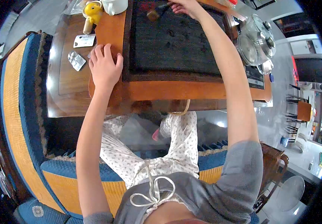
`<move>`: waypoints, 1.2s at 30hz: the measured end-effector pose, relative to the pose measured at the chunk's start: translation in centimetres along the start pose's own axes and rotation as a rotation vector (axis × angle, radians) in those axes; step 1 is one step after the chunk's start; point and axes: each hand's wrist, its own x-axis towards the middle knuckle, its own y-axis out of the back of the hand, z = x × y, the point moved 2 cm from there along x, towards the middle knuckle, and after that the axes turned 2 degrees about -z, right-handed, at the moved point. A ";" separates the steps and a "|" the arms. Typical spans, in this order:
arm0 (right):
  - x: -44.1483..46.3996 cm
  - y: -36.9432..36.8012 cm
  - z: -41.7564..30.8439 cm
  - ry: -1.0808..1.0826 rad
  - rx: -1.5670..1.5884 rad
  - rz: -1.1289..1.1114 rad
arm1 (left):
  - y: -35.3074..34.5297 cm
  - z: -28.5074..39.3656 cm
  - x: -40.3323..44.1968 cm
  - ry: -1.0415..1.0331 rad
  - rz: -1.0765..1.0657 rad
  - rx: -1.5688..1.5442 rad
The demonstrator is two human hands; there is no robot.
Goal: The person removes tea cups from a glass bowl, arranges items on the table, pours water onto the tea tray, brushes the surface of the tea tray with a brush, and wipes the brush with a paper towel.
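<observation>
My right hand (185, 8) reaches to the far side of the black tea tray (176, 48). Its fingers are closed around the dark handle of a brush (153, 15), whose brown bristles point left over the tray. Dark wet-looking marks show on the tray surface. My left hand (106, 67) rests palm down, fingers apart, on the orange-brown wooden border (110, 37) left of the tray. Near its fingertips is a small translucent edge that I cannot make out. A crumpled silver foil packet (76, 61) and a white packet (84, 40) lie to its left.
A yellow duck-like figure (93, 12) and a white mug (115, 6) stand at the far left. Glass pots (252, 46) with lids stand right of the tray, beside my right forearm. A blue-edged sofa (22, 104) flanks the left side.
</observation>
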 end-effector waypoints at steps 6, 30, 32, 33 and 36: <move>0.4 5.9 2.7 0.058 0.164 0.420 | -0.1 0.0 0.0 0.001 0.012 -0.017; -15.9 8.2 -1.8 0.342 -0.205 0.536 | 0.9 1.8 -0.9 -0.634 -0.289 0.007; -16.1 8.6 -1.6 0.308 -0.222 0.534 | 0.9 1.8 -0.9 -0.633 -0.302 0.017; -16.4 8.1 -1.9 0.306 -0.243 0.514 | 0.9 1.8 -0.8 -0.632 -0.309 0.021; -17.0 6.9 -2.1 0.268 -0.295 0.436 | 1.0 1.9 -0.8 -0.631 -0.315 0.031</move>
